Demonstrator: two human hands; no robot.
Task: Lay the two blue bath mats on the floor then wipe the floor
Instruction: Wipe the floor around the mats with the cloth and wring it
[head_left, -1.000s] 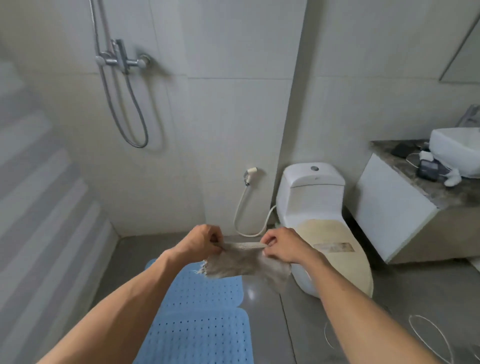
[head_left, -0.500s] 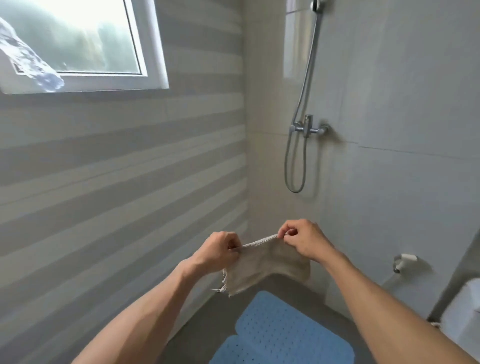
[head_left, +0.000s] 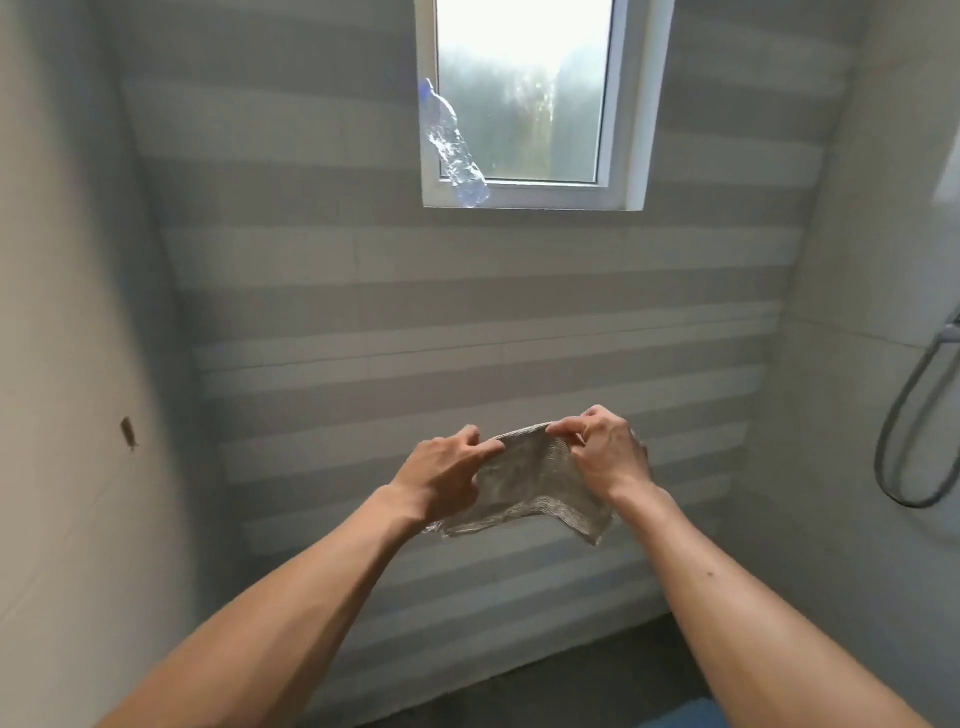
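Cloth held up between both hands, below the window; no wiping yet.

I am seeing the left hand (head_left: 447, 480) and right hand (head_left: 605, 457) both pinching closed on the top edge of a grey cloth (head_left: 530, 486), which is hanging in the air below the window (head_left: 524, 104), well above the floor (head_left: 597, 675). Only a blue sliver, possibly a bath mat (head_left: 680, 719), is showing at the bottom edge. Risk, as I judge it: the cloth is staying bunched, so wiping contact could be patchy; a loose pinch could drop it.
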